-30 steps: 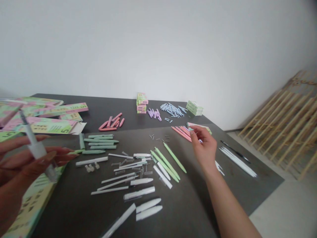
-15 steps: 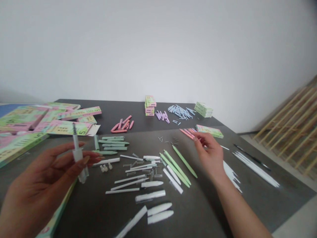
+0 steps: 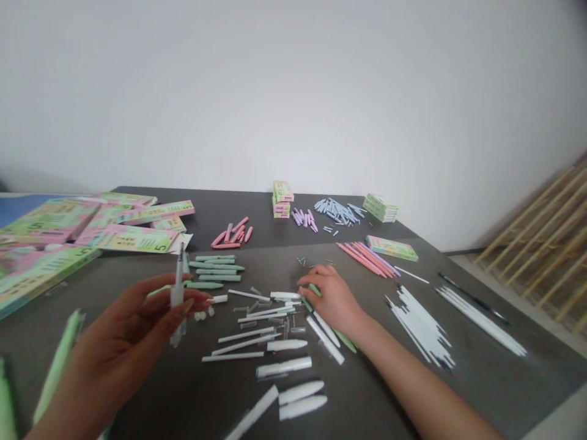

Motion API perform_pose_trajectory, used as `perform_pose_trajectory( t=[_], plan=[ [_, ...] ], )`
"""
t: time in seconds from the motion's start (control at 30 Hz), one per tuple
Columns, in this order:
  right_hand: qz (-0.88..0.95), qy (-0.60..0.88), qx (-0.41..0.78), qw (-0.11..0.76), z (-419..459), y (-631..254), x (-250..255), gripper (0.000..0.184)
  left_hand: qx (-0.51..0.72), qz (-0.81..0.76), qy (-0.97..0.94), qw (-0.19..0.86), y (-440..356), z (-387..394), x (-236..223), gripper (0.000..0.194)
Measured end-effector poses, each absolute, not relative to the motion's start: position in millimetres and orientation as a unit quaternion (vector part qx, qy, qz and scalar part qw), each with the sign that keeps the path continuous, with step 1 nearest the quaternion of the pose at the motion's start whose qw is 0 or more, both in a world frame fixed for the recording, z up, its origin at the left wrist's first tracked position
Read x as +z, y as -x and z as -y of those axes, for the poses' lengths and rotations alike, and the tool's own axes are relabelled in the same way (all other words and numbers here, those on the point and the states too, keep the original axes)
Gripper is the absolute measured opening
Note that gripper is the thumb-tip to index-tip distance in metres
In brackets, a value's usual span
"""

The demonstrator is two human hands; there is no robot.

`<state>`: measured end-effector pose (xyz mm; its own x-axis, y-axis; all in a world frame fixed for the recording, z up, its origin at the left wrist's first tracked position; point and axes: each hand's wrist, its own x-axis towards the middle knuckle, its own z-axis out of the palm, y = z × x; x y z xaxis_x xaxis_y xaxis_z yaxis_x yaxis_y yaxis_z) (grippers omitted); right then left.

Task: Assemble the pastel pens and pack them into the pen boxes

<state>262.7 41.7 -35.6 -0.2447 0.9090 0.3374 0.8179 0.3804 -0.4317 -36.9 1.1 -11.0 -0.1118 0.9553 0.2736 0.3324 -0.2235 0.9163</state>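
Between the left hand (image 3: 119, 342) fingers sits a clear pen barrel (image 3: 177, 297), pinched upright, while the right hand (image 3: 332, 299) rests loosely curled on green pen bodies (image 3: 342, 335), empty as far as I can tell, so with loose white parts (image 3: 275, 342) all over the worktop (image 3: 458, 391), most assembly looks undone.

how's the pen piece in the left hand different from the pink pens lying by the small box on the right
The pen piece is clear and white, while the pink pens are solid pink. The pen piece is held upright off the table in the left hand; the pink pens lie flat together on the table. Both are slim and pen-shaped.
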Motion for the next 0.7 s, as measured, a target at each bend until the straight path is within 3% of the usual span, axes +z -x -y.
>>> perform_pose_trajectory(
  t=[0.1, 0.4, 0.7],
  plan=[
    [0.792, 0.554, 0.091, 0.242, -53, -249, -34, 0.01, 0.497, -0.529, -0.592, 0.351, 37, -2, -12, 0.04],
    [0.794, 0.554, 0.161, 0.191, -65, -243, -41, 0.007, 0.515, -0.501, -0.601, 0.349, 35, -3, -2, 0.046],
    [0.761, 0.557, 0.191, 0.273, -60, -241, -37, 0.011, 0.53, -0.511, -0.59, 0.332, 32, 1, 0, 0.044]
  ],
)
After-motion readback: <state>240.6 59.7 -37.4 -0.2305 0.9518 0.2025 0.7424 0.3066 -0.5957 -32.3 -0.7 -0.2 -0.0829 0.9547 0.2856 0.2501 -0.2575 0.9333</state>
